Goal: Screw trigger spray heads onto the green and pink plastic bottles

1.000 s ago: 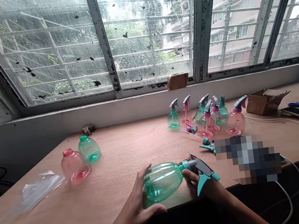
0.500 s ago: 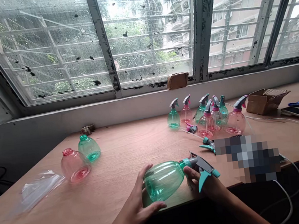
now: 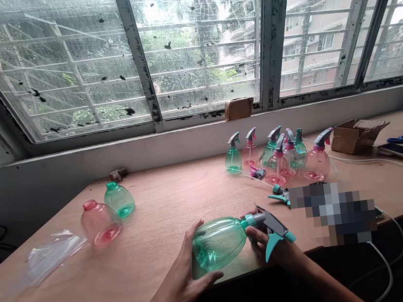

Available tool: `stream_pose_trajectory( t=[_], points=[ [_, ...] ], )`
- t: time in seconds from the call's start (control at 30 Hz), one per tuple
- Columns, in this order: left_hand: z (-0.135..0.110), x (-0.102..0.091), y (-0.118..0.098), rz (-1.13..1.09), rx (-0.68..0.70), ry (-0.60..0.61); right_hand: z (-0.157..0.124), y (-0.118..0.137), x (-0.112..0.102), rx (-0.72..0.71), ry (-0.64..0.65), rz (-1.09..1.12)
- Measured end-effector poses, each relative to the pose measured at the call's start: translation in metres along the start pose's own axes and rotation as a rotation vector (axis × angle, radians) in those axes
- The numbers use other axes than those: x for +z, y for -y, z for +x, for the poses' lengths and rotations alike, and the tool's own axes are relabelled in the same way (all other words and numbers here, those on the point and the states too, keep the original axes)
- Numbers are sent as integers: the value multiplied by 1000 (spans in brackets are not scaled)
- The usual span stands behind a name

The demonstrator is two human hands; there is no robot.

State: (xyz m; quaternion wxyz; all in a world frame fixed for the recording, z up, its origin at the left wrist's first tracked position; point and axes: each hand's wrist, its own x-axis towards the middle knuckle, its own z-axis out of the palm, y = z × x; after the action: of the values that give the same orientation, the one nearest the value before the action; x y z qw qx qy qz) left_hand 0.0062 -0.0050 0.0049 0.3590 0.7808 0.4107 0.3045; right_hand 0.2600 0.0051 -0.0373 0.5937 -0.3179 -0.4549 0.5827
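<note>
A green translucent spray bottle (image 3: 220,243) lies tilted on its side in front of me, its grey and teal trigger head (image 3: 274,228) pointing right. My left hand (image 3: 190,267) is wrapped around the bottle's base, thumb below and fingers behind. At the neck, the fingers of my right hand (image 3: 262,239) pinch the teal collar (image 3: 247,222); some of them are hidden behind the bottle. A loose teal spray head (image 3: 281,195) lies on the table beyond my right hand, and its tube runs back to the left.
An open pink bottle (image 3: 100,223) and an open green bottle (image 3: 119,200) stand left, near a clear plastic bag (image 3: 55,252). Several assembled spray bottles (image 3: 277,167) stand at the back right, beside a cardboard box (image 3: 358,136). A white cable (image 3: 379,158) crosses the right side.
Both hands keep their hold on the spray bottle. The right fingers have shifted slightly around the collar, and the trigger head has turned a little.
</note>
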Motion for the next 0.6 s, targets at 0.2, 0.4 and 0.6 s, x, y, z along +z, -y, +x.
stream_pose_trajectory(
  t=[0.2, 0.4, 0.6],
  points=[
    [0, -4, 4, -95, -46, 30, -1, 3, 2, 7, -16, -32],
    [1, -6, 3, -91, -80, 40, -2, 5, 4, 6, -4, -28],
    [3, -1, 6, -82, -115, -88, -2, 3, 3, 21, 14, -18]
  ],
)
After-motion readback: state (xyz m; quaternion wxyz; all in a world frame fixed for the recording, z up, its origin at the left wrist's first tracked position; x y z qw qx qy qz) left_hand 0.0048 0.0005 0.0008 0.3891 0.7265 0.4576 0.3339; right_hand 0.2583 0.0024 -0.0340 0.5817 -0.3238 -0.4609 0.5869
